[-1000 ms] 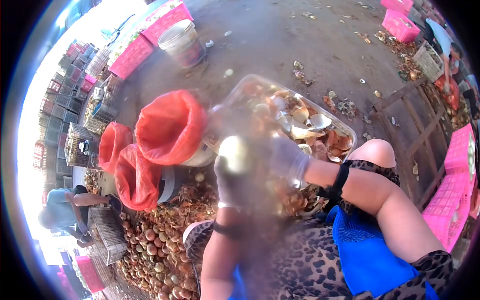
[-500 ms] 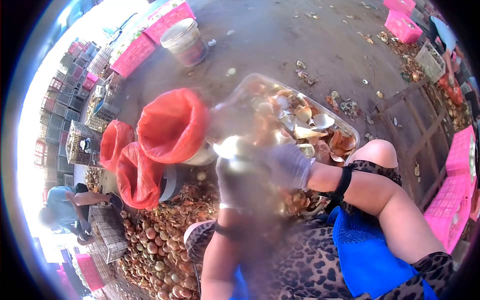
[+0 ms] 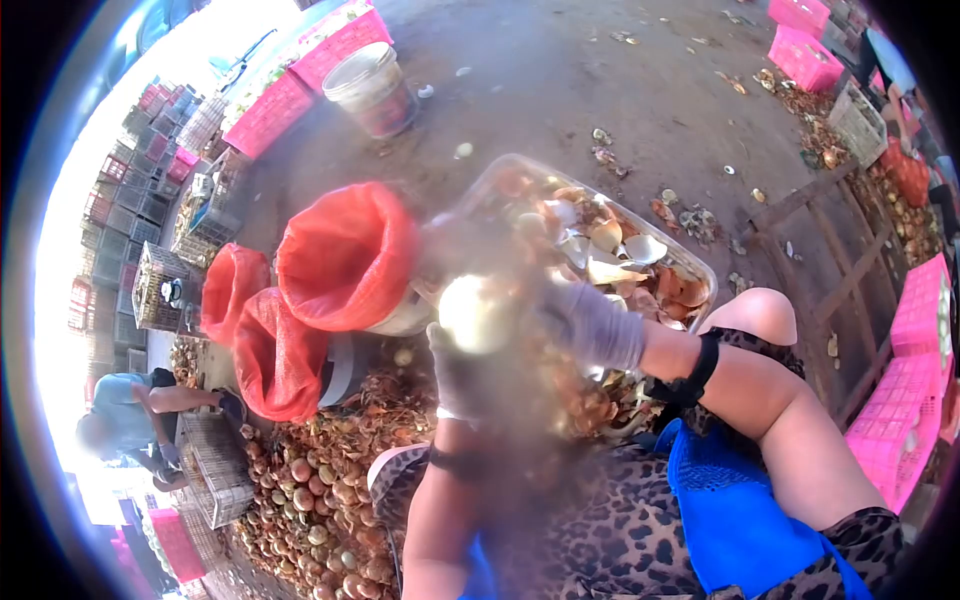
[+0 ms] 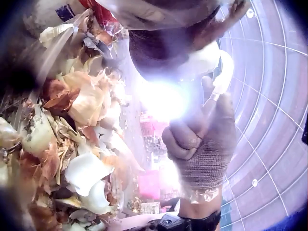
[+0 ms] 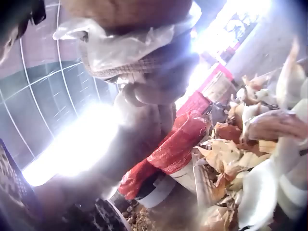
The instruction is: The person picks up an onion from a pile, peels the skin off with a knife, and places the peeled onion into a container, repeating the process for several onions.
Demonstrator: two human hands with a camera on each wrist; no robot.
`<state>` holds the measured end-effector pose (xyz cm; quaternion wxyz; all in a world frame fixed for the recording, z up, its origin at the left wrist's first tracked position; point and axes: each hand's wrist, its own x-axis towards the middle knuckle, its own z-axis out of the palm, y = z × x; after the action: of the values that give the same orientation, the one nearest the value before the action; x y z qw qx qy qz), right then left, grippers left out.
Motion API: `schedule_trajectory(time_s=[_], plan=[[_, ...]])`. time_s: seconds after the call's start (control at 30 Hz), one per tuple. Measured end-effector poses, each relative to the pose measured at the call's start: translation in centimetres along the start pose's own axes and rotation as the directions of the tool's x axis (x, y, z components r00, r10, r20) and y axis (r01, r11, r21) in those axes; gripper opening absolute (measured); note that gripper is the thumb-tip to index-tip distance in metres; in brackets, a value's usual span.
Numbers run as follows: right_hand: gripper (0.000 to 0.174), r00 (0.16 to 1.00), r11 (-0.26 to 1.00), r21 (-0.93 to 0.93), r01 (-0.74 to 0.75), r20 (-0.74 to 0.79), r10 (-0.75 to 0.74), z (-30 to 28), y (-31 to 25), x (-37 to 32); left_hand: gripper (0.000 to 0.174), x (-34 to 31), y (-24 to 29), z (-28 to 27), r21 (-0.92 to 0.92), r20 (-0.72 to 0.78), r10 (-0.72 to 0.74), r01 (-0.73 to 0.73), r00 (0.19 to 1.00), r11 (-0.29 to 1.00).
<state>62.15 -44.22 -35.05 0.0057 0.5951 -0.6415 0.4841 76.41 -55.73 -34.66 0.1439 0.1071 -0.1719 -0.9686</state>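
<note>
In the head view my gloved left hand (image 3: 455,375) holds a peeled white onion (image 3: 472,315) above my lap, with the hand partly lost in blur. The gloved right hand (image 3: 600,325) is just right of the onion. Seen from the left wrist, the right hand's fingers (image 4: 185,139) are curled, and its thumb meets a pale curved strip of onion peel (image 4: 224,74) beside the onion (image 4: 204,60). Glare hides part of both hands. A clear plastic tub (image 3: 708,275) behind them holds onion skins (image 3: 605,240).
Red mesh bags (image 3: 345,255) line buckets at the left, beside a heap of onions (image 3: 320,500) and skins. Pink crates (image 3: 905,400) stand at right, near a wooden frame (image 3: 840,270). A white bucket (image 3: 370,90) is farther off. A person (image 3: 125,405) bends over a crate at left.
The right hand came close over the onion, then drew off to the right. The onion has turned in the left hand and shows rounder now. The tub and bags stayed in place.
</note>
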Motion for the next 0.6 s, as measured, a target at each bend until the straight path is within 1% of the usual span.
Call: schedule_trajectory(time_s=[0.03, 0.07, 0.1, 0.17, 0.2, 0.23, 0.27, 0.3, 0.37, 0.43, 0.47, 0.5, 0.53, 0.6], plan=[[0.049, 0.977, 0.987, 0.050, -0.150, 0.160, 0.141, -1.0, -1.7, 0.0, 0.080, 0.0, -0.1, -0.1, 0.052, -0.015, 0.003, -0.002, 1.000, 0.999], [0.050, 0.909, 0.951, 0.050, -0.305, 0.314, 0.275, -2.1, -3.5, 0.2, 0.079, 0.1, -0.4, 0.1, -0.089, 0.081, -0.028, 0.035, 0.996, 0.995], [0.049, 0.928, 0.957, 0.063, -0.285, 0.268, 0.258, -1.9, -3.3, 0.1, 0.079, 0.3, -1.0, 0.4, -0.226, 0.179, -0.042, 0.083, 0.983, 0.971], [0.048, 0.966, 0.976, 0.065, -0.209, 0.168, 0.196, -0.7, -1.8, -0.3, 0.077, 0.5, -1.2, 0.4, -0.139, 0.179, -0.005, 0.031, 0.984, 0.990], [0.047, 0.982, 0.986, 0.052, -0.160, 0.110, 0.154, 0.0, -0.7, -0.6, 0.076, 0.4, -1.1, 0.1, 0.097, 0.089, 0.049, -0.058, 0.995, 0.994], [0.047, 0.995, 0.996, 0.016, -0.092, 0.030, 0.092, 1.0, 1.3, -1.0, 0.075, 0.3, -1.0, 0.0, 0.335, 0.014, 0.123, -0.120, 0.992, 0.934], [0.047, 0.995, 0.995, 0.022, -0.097, 0.004, 0.097, 1.0, 1.6, -0.9, 0.073, 0.1, -0.8, 0.4, 0.232, 0.004, 0.066, -0.065, 0.998, 0.970], [0.047, 0.995, 0.994, 0.029, -0.101, -0.022, 0.102, 1.1, 1.8, -0.8, 0.074, 0.0, -0.6, 0.6, 0.228, 0.016, 0.050, -0.052, 0.999, 0.972], [0.049, 0.970, 0.962, 0.127, -0.241, 0.053, 0.236, 0.2, 1.3, -0.8, 0.075, -0.1, -0.4, 0.7, 0.213, 0.036, 0.029, -0.036, 0.999, 0.977], [0.051, 0.926, 0.905, 0.204, -0.373, 0.146, 0.349, -1.1, 0.2, 0.1, 0.076, 0.0, 0.0, 1.7, 0.256, -0.020, 0.074, -0.067, 0.997, 0.964], [0.052, 0.929, 0.907, 0.219, -0.360, 0.173, 0.328, -1.3, -0.3, 0.2, 0.077, 0.1, 0.0, 1.9, 0.275, -0.050, 0.097, -0.080, 0.994, 0.958], [0.053, 0.931, 0.907, 0.235, -0.348, 0.199, 0.306, -1.5, -0.8, 0.3, 0.077, 0.2, -0.2, 1.9, 0.080, 0.060, 0.029, -0.034, 0.998, 0.996], [0.054, 0.958, 0.937, 0.237, -0.255, 0.195, 0.211, -1.1, -1.7, 0.0, 0.078, 0.4, -0.4, 1.9, -0.108, 0.182, -0.023, 0.043, 0.983, 0.993], [0.055, 0.952, 0.956, 0.165, -0.243, 0.231, 0.203, -0.7, -1.6, -0.9, 0.078, 0.7, -0.9, 1.8, -0.285, 0.275, -0.061, 0.143, 0.959, 0.948]])
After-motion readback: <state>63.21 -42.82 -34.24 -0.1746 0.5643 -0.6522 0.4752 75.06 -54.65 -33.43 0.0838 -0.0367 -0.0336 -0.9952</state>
